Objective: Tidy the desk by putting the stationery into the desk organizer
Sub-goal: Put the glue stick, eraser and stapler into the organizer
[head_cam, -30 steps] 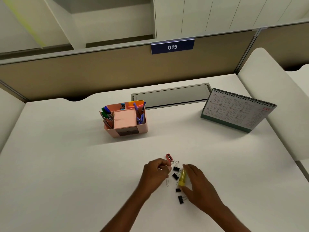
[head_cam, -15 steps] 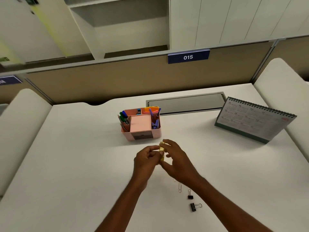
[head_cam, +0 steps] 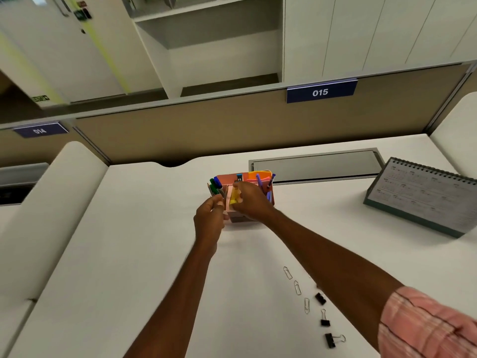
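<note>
The pink desk organizer (head_cam: 270,195) stands mid-desk, holding green and blue markers (head_cam: 215,186), purple pens (head_cam: 268,183) and orange sticky notes (head_cam: 259,174). My right hand (head_cam: 251,201) holds a small yellow item (head_cam: 235,195) upright over the organizer's middle compartment. My left hand (head_cam: 210,220) is curled just left of it at the organizer's front, fingertips pinched together; what it holds is hidden. Silver paper clips (head_cam: 297,287) and black binder clips (head_cam: 325,321) lie on the desk near me, by my right forearm.
A spiral desk calendar (head_cam: 423,195) stands at the right. A grey cable-tray lid (head_cam: 315,165) is set into the desk behind the organizer. A beige partition with a "015" sign (head_cam: 321,92) closes the back; padded white dividers flank both sides.
Both hands rose from the pile of clips and moved forward to the organizer, the right one carrying the yellow item. The camera tilted up, leaving the remaining clips near the bottom.
</note>
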